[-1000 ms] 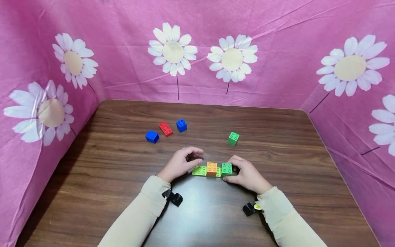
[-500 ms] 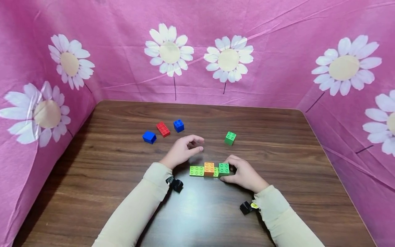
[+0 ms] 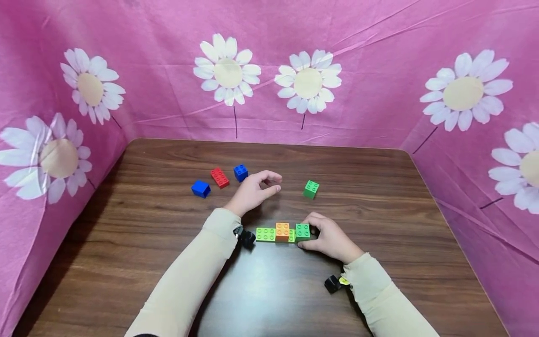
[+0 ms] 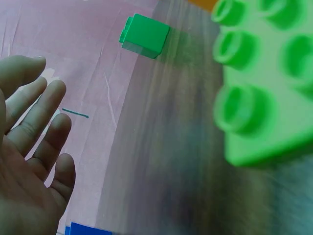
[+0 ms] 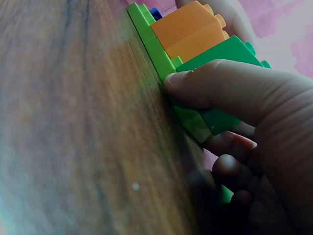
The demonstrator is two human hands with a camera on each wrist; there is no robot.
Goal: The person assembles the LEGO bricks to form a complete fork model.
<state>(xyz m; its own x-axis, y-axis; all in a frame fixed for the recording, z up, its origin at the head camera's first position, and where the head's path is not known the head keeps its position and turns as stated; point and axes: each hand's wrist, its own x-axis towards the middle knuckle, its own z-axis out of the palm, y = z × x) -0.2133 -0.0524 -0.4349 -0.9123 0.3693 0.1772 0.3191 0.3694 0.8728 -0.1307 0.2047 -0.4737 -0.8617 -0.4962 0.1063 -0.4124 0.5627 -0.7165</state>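
Green brick pinched in our right hand, left hand loosely extended, empty, we might tip the lime base by pressing unevenly.

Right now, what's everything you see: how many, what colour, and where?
Lime strip: 1, lime, mid-table; piece count unclear
Orange block: 1, orange, on the strip
Green blocks: 2, green, one on strip's right end, one loose beyond
Red block: 1, red, far side, left of centre
Blue blocks: 2, blue, flanking the red one
Table: 1, brown, under the blocks
Backdrop: 1, pink with white daisies, around table
Wrist cameras: 2, black, at the wrists
Sleeves: 2, beige, on forearms
Left grip: 1, bare hand, near the farther blue block
Right grip: 1, bare hand, holding the strip's green block
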